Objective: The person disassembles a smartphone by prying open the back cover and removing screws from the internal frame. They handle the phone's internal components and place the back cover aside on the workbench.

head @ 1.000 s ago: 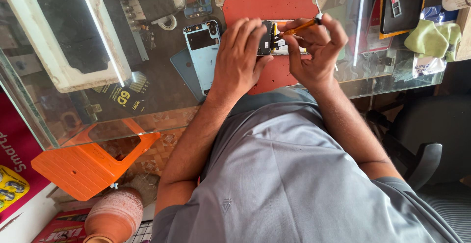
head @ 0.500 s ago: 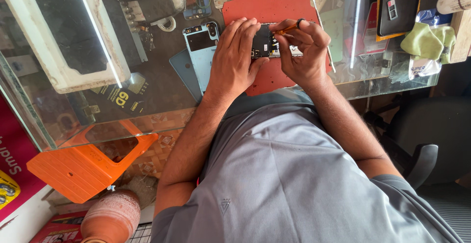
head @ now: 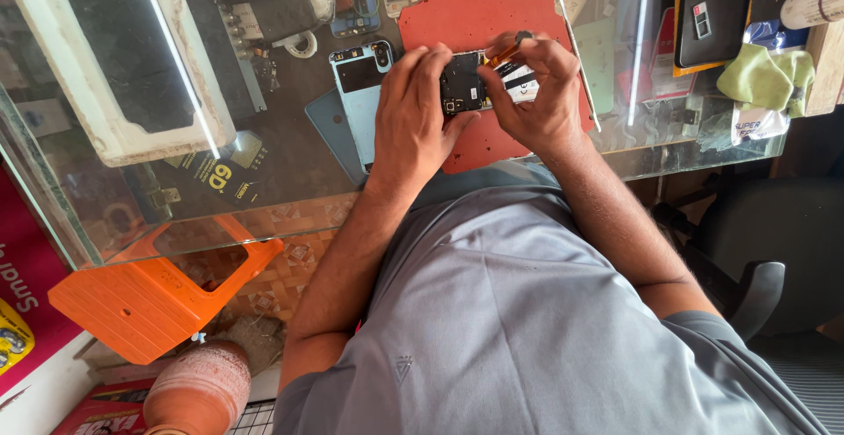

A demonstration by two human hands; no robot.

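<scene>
a: head view, what's the left hand [head: 413,114] doing?
b: curled over the near end of an opened phone [head: 463,83], back cover off, dark inner parts showing. fingers wrapped on it, steadying it.
a: right hand [head: 536,92]?
b: pinched narrow round a small tool w/ orange handle [head: 503,50], tip down on the phone. fingers also rest on the phone's white-ish part.
a: where's the phone sit?
b: over a red mat [head: 492,22] on a glass table [head: 290,180], just in front of the person's chest, between both hands.
a: anything close by?
b: light blue phone shell [head: 360,92] lying flat just left of the left hand, touching a darker blue cover under it. green cloth [head: 765,75] far right, well apart. orange plastic stool [head: 149,294] and a clay pot [head: 198,391] below the glass, lower left. black office chair [head: 756,250] on the right.
</scene>
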